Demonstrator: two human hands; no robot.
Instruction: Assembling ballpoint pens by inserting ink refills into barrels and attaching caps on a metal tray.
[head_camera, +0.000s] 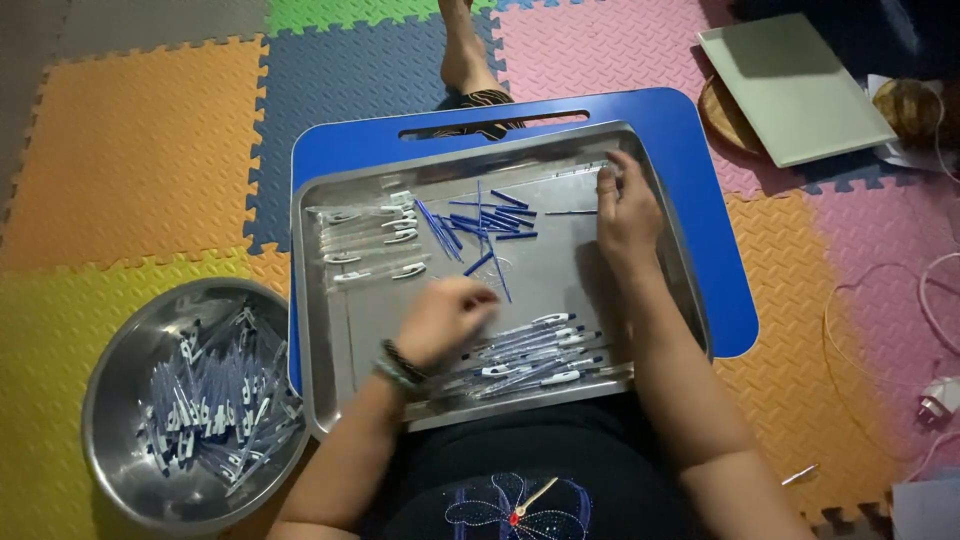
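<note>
A floor of foam mats (130, 140) in orange, yellow, blue, pink and green lies under everything; on it a blue lap table (715, 250) carries one steel tray (335, 330) that fills most of its top, the tray's near edge against the person's lap; to the left, just beside the tray's corner, one round steel bowl (115, 400) holds a heap of finished pens too tangled to count; at upper right one pale flat board (795, 85) lies well apart from the tray; inside the tray sit three groups: about six clear pen barrels (365, 240) at left, a loose scatter of a dozen or so blue refills (485, 218) in the middle, and roughly six assembled pens (530, 350) along the near edge; the left hand (445, 318), blurred, hovers curled over the tray's bare centre just beside the assembled pens, and whether it grips anything cannot be told; the right hand (628, 210) rests at the tray's far right corner, fingertips pinched together on a thin clear piece; bare steel stays open between the groups.
</note>
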